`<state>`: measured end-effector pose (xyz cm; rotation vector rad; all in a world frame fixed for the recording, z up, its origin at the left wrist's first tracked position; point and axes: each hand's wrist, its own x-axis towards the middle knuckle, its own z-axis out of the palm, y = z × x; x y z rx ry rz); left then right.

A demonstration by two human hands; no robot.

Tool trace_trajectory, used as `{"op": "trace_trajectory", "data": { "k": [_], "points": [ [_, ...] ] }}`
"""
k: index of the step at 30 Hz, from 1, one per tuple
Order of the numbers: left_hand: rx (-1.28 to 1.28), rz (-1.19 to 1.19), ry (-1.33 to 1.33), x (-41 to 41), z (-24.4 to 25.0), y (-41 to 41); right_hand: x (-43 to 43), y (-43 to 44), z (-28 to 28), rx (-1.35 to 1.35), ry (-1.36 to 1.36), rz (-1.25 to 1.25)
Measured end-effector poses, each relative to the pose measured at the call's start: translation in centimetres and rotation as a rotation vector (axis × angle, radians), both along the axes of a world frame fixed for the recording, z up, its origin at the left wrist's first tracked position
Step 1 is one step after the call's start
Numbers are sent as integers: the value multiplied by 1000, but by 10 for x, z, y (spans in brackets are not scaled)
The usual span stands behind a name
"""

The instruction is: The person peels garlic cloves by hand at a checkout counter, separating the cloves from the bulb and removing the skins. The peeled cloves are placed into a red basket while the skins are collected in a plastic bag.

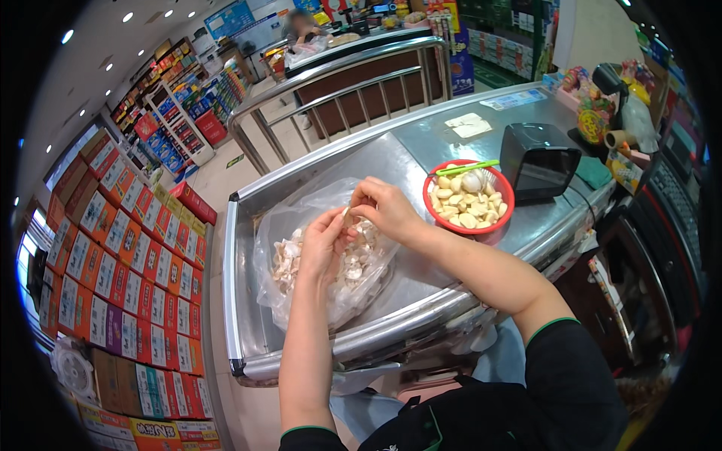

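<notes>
My left hand [327, 242] and my right hand [383, 208] meet over an open clear plastic bag [276, 225]. Between their fingertips is a small pale garlic clove [346, 213], partly covered by the fingers. Papery garlic skins [354, 265] lie in the bag beneath both hands. To the right of my right hand stands a red plastic basket [509, 211] of peeled garlic cloves [468, 220]. A whole garlic bulb [471, 182] sits on top of these cloves, and a knife with a green handle [468, 168] rests across the basket's far rim.
The metal checkout counter [417, 248] has a raised rim. A black customer display [536, 163] stands close to the basket. Beyond the counter runs a steel railing [338, 67]; a person [302, 28] is behind it. Stacked cartons [130, 265] line the left side.
</notes>
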<state>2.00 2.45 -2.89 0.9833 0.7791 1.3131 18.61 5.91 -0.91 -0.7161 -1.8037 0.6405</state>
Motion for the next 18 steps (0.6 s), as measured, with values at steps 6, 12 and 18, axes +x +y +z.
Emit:
{"op": "trace_trajectory", "data": {
  "k": [6, 12, 18],
  "points": [
    [0, -28, -11, 0, 1, -1, 0, 1, -1, -19, -12, 16],
    [0, -38, 20, -1, 1, 1, 0, 3, -1, -10, -36, 28],
    [-52, 69, 86, 4, 9, -8, -2, 5, -2, 67, -53, 21]
  ]
}}
